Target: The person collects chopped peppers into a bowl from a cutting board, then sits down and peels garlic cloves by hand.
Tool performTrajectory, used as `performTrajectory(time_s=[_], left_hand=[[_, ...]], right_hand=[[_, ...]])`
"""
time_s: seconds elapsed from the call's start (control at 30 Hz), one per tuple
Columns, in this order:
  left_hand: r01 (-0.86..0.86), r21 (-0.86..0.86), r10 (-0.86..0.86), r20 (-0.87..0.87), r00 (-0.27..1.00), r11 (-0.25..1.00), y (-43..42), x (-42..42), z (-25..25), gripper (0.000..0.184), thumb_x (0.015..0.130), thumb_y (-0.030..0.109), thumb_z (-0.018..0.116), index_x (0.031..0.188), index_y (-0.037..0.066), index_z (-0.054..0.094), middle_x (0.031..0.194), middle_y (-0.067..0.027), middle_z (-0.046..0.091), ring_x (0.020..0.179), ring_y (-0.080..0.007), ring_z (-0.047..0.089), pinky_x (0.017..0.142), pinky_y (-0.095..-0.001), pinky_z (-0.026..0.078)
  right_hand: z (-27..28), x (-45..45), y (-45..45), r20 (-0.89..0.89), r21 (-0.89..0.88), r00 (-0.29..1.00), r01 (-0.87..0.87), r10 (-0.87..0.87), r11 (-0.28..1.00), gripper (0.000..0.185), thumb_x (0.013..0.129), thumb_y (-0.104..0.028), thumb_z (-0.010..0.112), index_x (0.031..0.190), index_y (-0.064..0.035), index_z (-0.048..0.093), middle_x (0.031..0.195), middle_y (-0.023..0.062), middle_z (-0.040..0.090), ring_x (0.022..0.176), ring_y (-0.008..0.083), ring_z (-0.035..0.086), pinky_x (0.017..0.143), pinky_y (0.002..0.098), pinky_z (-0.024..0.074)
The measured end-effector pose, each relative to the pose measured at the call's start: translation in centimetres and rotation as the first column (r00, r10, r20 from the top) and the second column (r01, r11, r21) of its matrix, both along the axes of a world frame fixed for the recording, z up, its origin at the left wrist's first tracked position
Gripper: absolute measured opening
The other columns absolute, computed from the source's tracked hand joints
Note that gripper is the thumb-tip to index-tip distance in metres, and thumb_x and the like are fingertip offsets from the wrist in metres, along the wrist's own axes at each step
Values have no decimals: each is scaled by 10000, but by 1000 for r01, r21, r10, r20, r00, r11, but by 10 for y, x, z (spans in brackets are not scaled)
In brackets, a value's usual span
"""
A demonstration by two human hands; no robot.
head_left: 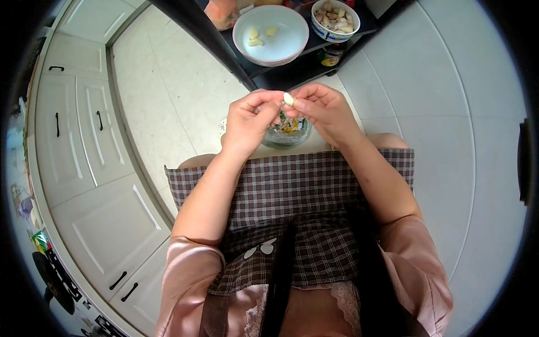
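Note:
A pale garlic clove (288, 99) sits between my two hands, over a clear plastic-lined bin (286, 137) with scraps in it. My right hand (327, 111) pinches the clove between thumb and forefinger. Closed as well, my left hand (251, 119) has its thumb and forefinger tips against the clove's left side; whether a bit of skin is between them is too small to tell. Beyond the hands, a wide white bowl (286, 50) holds a few peeled garlic cloves (256, 41). To its right, a smaller patterned bowl (331, 37) is full of unpeeled garlic cloves (338, 21).
Both bowls stand on a black shelf unit (247, 70) just ahead, with a jar (331, 56) on a lower level. White cabinets (101, 224) line the left, and a tiled wall (426, 73) is on the right. A checked apron (292, 185) covers my lap.

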State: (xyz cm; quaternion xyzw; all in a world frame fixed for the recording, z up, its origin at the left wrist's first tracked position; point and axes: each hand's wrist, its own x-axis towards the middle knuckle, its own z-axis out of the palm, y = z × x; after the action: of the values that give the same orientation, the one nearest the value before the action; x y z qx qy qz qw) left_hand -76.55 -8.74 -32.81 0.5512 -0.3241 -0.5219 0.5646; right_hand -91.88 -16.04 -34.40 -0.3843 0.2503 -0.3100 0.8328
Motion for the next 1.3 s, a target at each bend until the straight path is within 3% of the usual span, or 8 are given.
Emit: performTrajectory(time_s=[0.17, 0.37, 0.53, 0.87, 1.07, 1.17, 1.23, 1.3], left_hand=[[21, -44, -18, 67, 998, 999, 0, -1, 1, 184, 807, 103, 650, 945, -19, 644, 840, -43, 608, 645, -58, 528, 570, -176, 435], [57, -31, -58, -49, 997, 998, -2, 1, 0, 169, 816, 112, 644, 933, -10, 649, 836, -40, 591, 663, -58, 522, 574, -174, 427], [27, -100, -3, 232, 973, 995, -1, -2, -6, 131, 860, 119, 587, 887, -7, 609, 807, -19, 566, 682, -49, 502, 609, -191, 423], [49, -91, -32, 178, 984, 995, -2, 0, -11, 172, 917, 193, 500, 920, 32, 559, 757, 33, 529, 642, -33, 439, 573, -176, 369], [3, -73, 4, 92, 996, 997, -2, -4, -3, 126, 850, 125, 608, 904, 11, 603, 787, -13, 615, 685, -41, 533, 632, -175, 435], [22, 15, -24, 116, 993, 1000, -2, 0, -1, 126, 828, 116, 636, 891, 9, 615, 785, -24, 633, 692, -46, 552, 640, -172, 444], [28, 21, -31, 162, 986, 999, -2, 1, -1, 133, 820, 142, 650, 882, 27, 624, 710, 37, 566, 613, -18, 446, 556, -159, 349], [49, 16, -51, 133, 990, 999, -2, 3, -1, 135, 821, 144, 649, 885, 28, 623, 711, 36, 566, 613, -19, 446, 555, -160, 349]], right_hand=[[-5, -1, -1, 14, -59, 1000, 0, 1, 998, 151, 816, -35, 614, 943, 29, 562, 908, 107, 606, 818, 150, 609, 760, 255, 506], [-3, -1, -2, 37, 12, 999, 6, -7, 1000, 132, 829, -44, 601, 937, 22, 563, 907, 100, 606, 822, 153, 608, 765, 261, 506], [-6, -2, -2, 117, 98, 993, -39, 28, 994, 138, 865, -67, 555, 980, 7, 544, 923, 108, 599, 844, 168, 608, 774, 280, 505], [-4, 0, -2, 137, 202, 988, -95, 68, 975, 253, 881, -96, 538, 1100, 31, 527, 943, 97, 584, 819, 146, 579, 745, 272, 497], [-5, 1, -1, 17, 107, 999, -38, 36, 994, 245, 876, -100, 549, 1081, 35, 543, 944, 102, 593, 816, 138, 582, 735, 249, 496], [-5, 1, -2, -45, -9, 999, -17, 17, 1000, 254, 871, -107, 559, 1077, 42, 552, 917, 103, 607, 786, 136, 589, 721, 246, 499], [-4, 0, -1, -88, -19, 996, -26, 24, 999, 262, 867, -110, 565, 1075, 49, 557, 888, 101, 617, 763, 135, 594, 715, 246, 501], [-5, 0, -2, -84, -10, 996, -38, 37, 999, 267, 867, -110, 564, 1079, 51, 555, 889, 105, 618, 769, 137, 593, 719, 247, 501]])
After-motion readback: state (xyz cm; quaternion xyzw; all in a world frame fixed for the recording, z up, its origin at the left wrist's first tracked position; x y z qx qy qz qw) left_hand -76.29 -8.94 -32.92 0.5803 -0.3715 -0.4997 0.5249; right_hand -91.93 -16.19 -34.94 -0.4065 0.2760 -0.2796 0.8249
